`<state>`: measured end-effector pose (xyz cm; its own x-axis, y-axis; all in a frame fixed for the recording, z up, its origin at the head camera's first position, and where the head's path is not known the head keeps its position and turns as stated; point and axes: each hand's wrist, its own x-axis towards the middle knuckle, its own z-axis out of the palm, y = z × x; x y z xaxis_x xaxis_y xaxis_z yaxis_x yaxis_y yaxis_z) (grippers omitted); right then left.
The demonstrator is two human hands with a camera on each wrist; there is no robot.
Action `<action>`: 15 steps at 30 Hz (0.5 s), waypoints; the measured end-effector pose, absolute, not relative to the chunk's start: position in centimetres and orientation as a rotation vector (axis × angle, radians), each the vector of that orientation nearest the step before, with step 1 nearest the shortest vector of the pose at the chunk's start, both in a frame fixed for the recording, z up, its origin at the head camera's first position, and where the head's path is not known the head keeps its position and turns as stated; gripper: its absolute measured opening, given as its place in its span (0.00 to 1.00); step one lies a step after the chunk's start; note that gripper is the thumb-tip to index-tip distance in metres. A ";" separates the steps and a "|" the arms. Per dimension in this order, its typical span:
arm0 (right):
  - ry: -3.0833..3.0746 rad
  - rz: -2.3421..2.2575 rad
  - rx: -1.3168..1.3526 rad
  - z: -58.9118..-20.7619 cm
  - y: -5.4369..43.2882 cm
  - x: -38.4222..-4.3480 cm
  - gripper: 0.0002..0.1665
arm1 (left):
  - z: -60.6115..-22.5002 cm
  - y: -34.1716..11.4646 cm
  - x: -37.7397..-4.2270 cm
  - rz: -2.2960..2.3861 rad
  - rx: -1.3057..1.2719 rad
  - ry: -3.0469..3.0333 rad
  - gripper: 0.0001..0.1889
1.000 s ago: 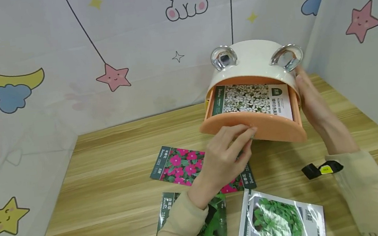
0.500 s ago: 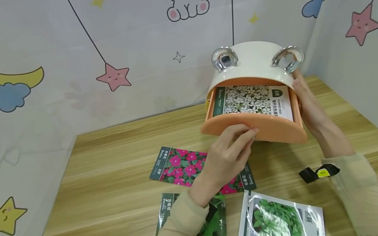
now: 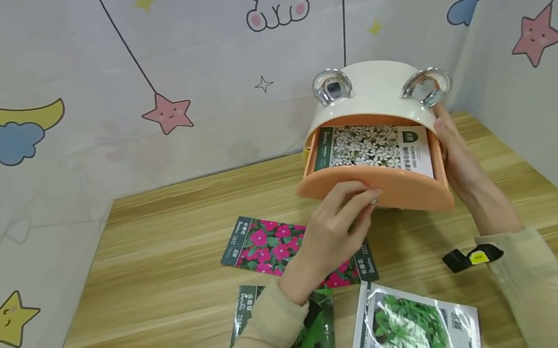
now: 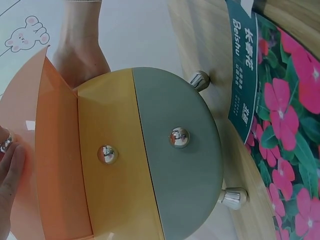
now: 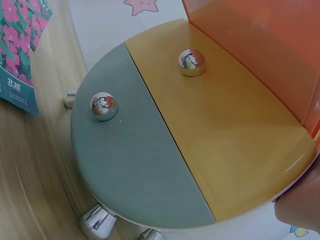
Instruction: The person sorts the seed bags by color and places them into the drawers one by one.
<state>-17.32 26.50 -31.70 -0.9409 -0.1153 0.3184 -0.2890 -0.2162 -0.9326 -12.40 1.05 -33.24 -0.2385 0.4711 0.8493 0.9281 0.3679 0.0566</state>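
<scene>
A small rounded cabinet with a white shell and two shiny ring ears stands at the back right of the table. Its orange top drawer is pulled out, with a white-flowered seed packet lying inside. My left hand pinches the silver knob at the drawer's front. Against the cabinet's right side rests my right hand; some of its fingers are hidden behind the shell. Below, a yellow drawer and a grey-green drawer are closed, each with a round silver knob.
Pink-flowered seed packets lie left of the cabinet, partly under my left forearm. A green-leaf packet is nearer the front, beside a silver-edged packet. Cartoon-printed cloth hangs behind and beside the wooden table.
The right hand's thumb has shifted slightly toward the cabinet's front edge, and that forearm a little left. The left hand keeps its pinch on the knob; the drawer looks equally far out.
</scene>
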 end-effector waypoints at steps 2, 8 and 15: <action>-1.893 2.317 0.483 -31.7 26.5 -17.3 0.33 | -33.3 1.1 -12.5 -0.772 -1.220 -1.856 0.12; -1.899 2.334 0.460 -31.7 26.4 -17.2 0.33 | -33.2 1.3 -12.7 -0.838 -1.214 -1.866 0.11; -1.891 2.347 0.432 -31.6 26.3 -17.1 0.33 | -33.1 1.5 -13.2 -0.881 -1.212 -1.864 0.12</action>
<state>-17.15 26.33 -31.64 -0.9551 -0.1012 0.2785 -0.2507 -0.2255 -0.9414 -13.16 1.53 -33.10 -0.2866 0.4329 0.8547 0.9352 0.3202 0.1515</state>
